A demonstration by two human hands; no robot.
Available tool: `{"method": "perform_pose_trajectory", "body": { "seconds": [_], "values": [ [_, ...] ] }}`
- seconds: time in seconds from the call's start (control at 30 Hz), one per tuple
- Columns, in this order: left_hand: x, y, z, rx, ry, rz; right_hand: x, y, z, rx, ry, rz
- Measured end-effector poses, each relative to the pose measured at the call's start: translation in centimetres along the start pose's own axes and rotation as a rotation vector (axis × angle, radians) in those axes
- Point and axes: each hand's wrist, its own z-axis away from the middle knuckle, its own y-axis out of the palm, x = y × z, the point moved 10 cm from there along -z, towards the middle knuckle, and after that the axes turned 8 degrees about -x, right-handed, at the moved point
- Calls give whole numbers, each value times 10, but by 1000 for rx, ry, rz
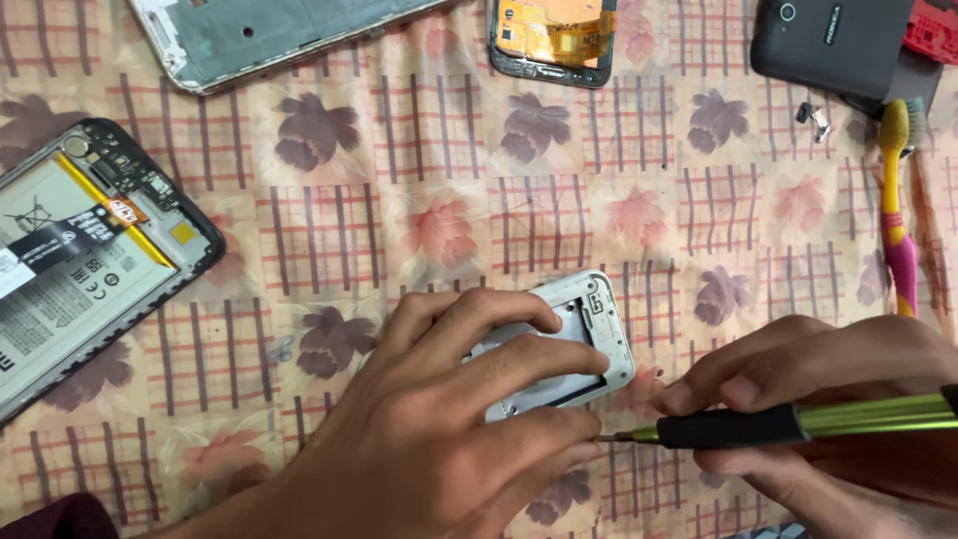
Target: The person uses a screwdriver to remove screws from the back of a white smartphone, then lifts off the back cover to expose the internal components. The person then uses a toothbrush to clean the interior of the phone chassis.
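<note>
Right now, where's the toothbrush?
In the head view, the toothbrush lies at the far right edge of the patterned cloth, below the dark phone back cover and above the right hand.

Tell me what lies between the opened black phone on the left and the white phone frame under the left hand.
Only bare patterned cloth between the black phone and the white phone frame, seen in the head view.
</note>
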Motion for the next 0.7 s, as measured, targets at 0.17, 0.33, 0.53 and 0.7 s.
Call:
{"method": "perform_pose_trajectory", "body": {
  "seconds": [0.17, 0.33, 0.53, 0.7],
  "values": [
    [-12, -26, -27, -92, 130, -207, 14, -11, -1, -189, -74, -89],
    [9, -60, -57, -190, 67, -278, -22, -23, -3, -250, 24, -158],
    [49, -65, -43, -214, -20, -246, -33, -17, -7, -178, 34, 159],
    [55, -72, -36, -263, -77, -245, 15, -12, -17, -211, -162, 213]
  ]
}}
